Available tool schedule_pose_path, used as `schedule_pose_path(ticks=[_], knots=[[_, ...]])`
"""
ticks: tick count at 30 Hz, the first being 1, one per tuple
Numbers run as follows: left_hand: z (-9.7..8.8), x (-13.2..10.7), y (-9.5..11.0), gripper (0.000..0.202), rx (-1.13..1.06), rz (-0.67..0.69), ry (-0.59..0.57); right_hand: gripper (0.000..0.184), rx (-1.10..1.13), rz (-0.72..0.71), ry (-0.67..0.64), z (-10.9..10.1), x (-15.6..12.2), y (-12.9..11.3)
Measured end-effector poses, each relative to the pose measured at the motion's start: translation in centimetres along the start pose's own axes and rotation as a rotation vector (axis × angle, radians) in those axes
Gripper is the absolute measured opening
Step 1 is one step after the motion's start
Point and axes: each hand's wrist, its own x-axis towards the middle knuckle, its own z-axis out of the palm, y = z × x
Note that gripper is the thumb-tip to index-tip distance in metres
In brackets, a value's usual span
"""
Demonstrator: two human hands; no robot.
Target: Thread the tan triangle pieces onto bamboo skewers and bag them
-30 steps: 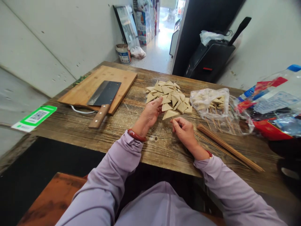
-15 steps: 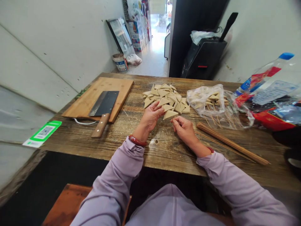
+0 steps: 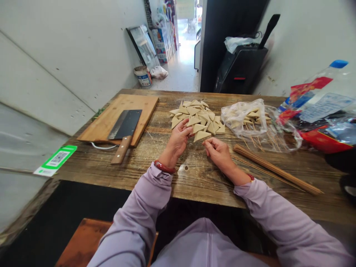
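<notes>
Flat beige triangles (image 3: 194,110) are lying loose mid-frame, many left unskewered; a clear plastic bag (image 3: 232,120) at centre right is already holding skewered beige pieces (image 3: 253,115); the left hand (image 3: 177,142) is half-curling at the pile's near edge, grip unclear; the right hand (image 3: 219,152) is pinching closed, contents too small to tell

Worn, rough-grained wood with a slight sheen forms the tabletop (image 3: 144,170); the cutting board (image 3: 97,124) at left is smoother, paler wood. The cleaver (image 3: 129,122) pairs a dark metal blade with a riveted wooden handle. Mid-frame, the triangular pieces (image 3: 193,110) look matt and smooth. Rightward lie slim wooden-looking sticks (image 3: 275,168), a crinkled clear plastic bag (image 3: 236,122) and a glossy plastic bottle (image 3: 338,83). The lilac sleeves (image 3: 141,211) are soft, matt cloth; the red bangle (image 3: 164,167) looks polished.
</notes>
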Motion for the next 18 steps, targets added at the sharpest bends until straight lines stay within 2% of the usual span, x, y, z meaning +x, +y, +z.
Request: schedule_pose_path(ticks=[3,9,13,15,18], knots=[[-0.1,0.1,0.0,0.046,-0.01,0.017,0.008,0.029,-0.019,-0.008,-0.005,0.0,0.0,0.0],[-0.4,0.7,-0.8,0.059,0.009,0.088,-0.007,0.03,-0.041,-0.013,-0.017,0.0,-0.1,-0.1],[-0.3,0.6,-0.8,0.059,0.013,0.101,-0.002,0.03,-0.026,-0.007,-0.023,0.0,-0.1,-0.1],[-0.2,0.3,-0.5,0.054,-0.009,0.064,-0.014,0.031,0.001,0.002,-0.022,0.0,-0.1,-0.1],[-0.1,-0.1,-0.1,0.038,0.01,-0.068,-0.07,0.032,0.04,0.029,-0.017,0.0,0.0,0.0]])
